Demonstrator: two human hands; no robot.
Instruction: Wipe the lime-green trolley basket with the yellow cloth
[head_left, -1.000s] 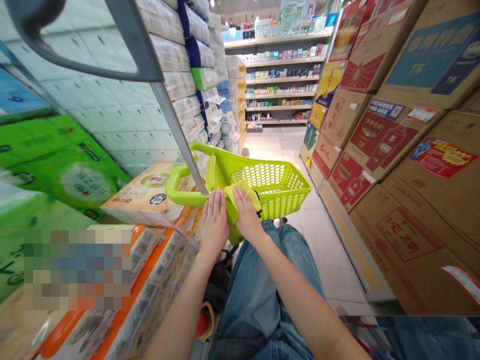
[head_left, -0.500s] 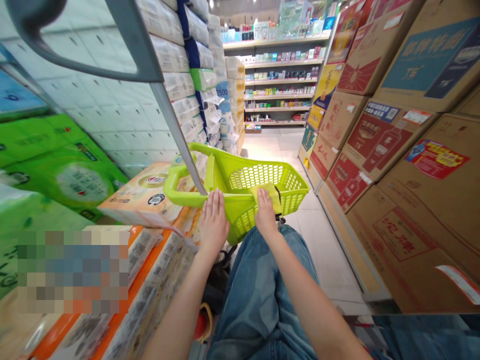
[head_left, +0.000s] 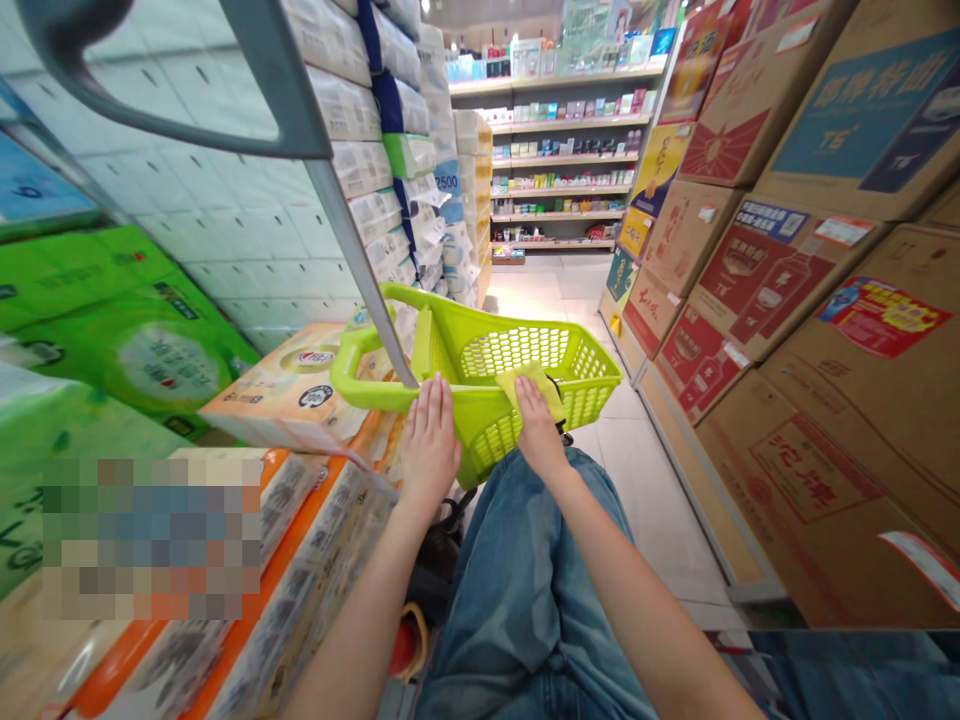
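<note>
A lime green shopping basket (head_left: 577,375) on wheels stands in the aisle in front of my knee in blue jeans (head_left: 525,590). My left hand (head_left: 430,440) lies flat on the basket's near rim, fingers together and stretched out, beside the grey pull handle (head_left: 352,255). My right hand (head_left: 538,425) presses a yellow-green cloth (head_left: 536,380) against the near rim further right, fingers flat over it.
Stacked tissue packs (head_left: 300,395) and green boxes (head_left: 142,350) line the left. Cardboard cartons (head_left: 757,270) are stacked along the right. The tiled aisle floor (head_left: 555,285) runs ahead to product shelves (head_left: 562,160) at the far end.
My right hand slid the cloth rightward along the basket rim, away from my left hand, then held about the same spot. My left hand stayed put.
</note>
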